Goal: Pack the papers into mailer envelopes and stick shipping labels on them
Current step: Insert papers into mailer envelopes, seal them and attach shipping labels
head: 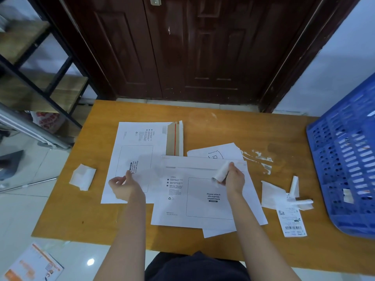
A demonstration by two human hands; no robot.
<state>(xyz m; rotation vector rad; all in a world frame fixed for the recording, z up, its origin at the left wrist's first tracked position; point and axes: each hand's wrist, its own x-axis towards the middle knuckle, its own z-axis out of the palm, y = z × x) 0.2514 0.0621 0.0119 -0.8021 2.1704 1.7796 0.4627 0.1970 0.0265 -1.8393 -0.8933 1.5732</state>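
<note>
A flat white cardboard mailer envelope [203, 199] is seen lying near the middle of the orange-brown wooden table [203, 122], printed side up, with a rounded rectangular outline and the words "Please attach sto express waybill here" inside it; small instruction text and recycling marks are printed to the left of that box. Its flap edge lies along the far side. A curled strip of white backing paper [220, 173] is gripped in the right hand [234, 178], whose fingers are closed around it just above the envelope's far part. The left hand [123, 184] is held over a second white mailer envelope [138, 159], which lies further left and is turned sideways, its brown inner flap with a red strip [174, 138] opened at its far right corner; the thumb and forefinger are brought close together, but whether anything is pinched between them cannot be told. A white paper sheet with a black drawing [217, 152] is partly covered by the nearer envelope's far edge, and another white sheet [219, 233] shows from under its near edge. At the right, a white printed shipping label with a barcode [292, 222] lies beside crumpled white paper scraps [284, 196]. A folded white scrap [83, 176] rests at the left. A blue perforated plastic crate [345, 163] stands at the far right.
</note>
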